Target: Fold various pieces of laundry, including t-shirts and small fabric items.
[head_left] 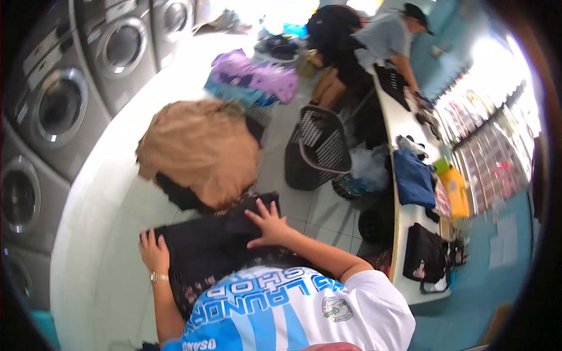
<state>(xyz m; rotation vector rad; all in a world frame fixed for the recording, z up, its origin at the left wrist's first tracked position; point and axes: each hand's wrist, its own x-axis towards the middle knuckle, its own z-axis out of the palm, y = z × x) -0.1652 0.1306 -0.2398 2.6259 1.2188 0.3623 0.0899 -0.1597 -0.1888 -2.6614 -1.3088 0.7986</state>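
Note:
A black cloth garment with a small floral pattern (pixel 210 241) lies spread flat in front of me. My left hand (pixel 154 252), with a gold-coloured watch or bracelet at the wrist, rests on its left edge. Farther right, my right hand (pixel 268 223) presses on the upper part of the garment with its fingers spread. Just beyond the garment is a large heap of cloth under a tan piece (pixel 206 149), with black fabric showing below it. What supports the garment is mostly hidden.
Silver front-loading machines (pixel 59 105) line the left. Purple cloth (pixel 254 74) lies on a pile beyond the heap. A dark plastic basket (pixel 318 149) stands on the tiled floor. A white counter (pixel 401 263) at right bears folded blue clothing (pixel 413 177). Other people (pixel 382 39) bend at its far end.

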